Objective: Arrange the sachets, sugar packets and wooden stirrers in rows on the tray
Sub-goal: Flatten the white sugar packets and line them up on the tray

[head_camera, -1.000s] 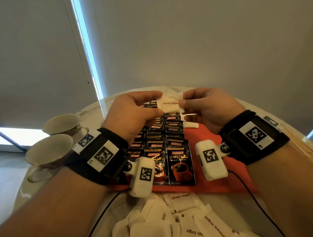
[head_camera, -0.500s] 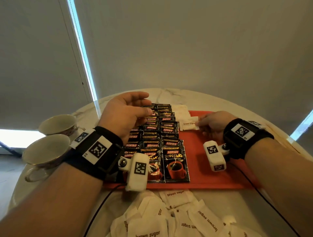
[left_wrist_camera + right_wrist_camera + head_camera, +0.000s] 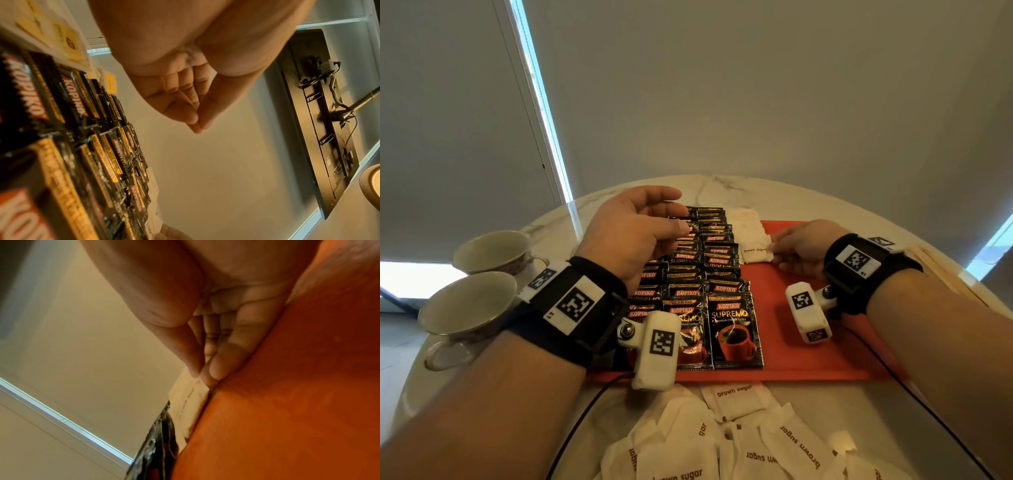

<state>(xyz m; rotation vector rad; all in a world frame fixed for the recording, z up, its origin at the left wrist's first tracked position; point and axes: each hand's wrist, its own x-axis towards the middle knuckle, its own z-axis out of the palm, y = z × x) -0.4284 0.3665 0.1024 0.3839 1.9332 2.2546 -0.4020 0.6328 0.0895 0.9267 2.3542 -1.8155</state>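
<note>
A red tray [image 3: 808,349] lies on the round marble table. Black Kopiko coffee sachets [image 3: 732,329] fill its left part in overlapping rows. To their right, at the far end, lies a short row of white brown-sugar packets [image 3: 748,226]. My right hand [image 3: 774,251] pinches the right edge of the nearest packet [image 3: 755,254], which lies flat on the tray. In the right wrist view, thumb and fingers [image 3: 213,369] meet on that packet [image 3: 189,400]. My left hand [image 3: 681,212] hovers above the sachets [image 3: 82,113], fingers relaxed and holding nothing.
A loose pile of brown-sugar packets [image 3: 739,445] lies on the table in front of the tray. Two cups [image 3: 493,250] [image 3: 469,308] stand at the left. Pale wooden stirrers [image 3: 941,270] lie right of the tray. The tray's right half is bare.
A second ago both hands held the sugar packet above the sachets. The left hand let go, and the right hand carried the packet down onto the tray beside the sachets.
</note>
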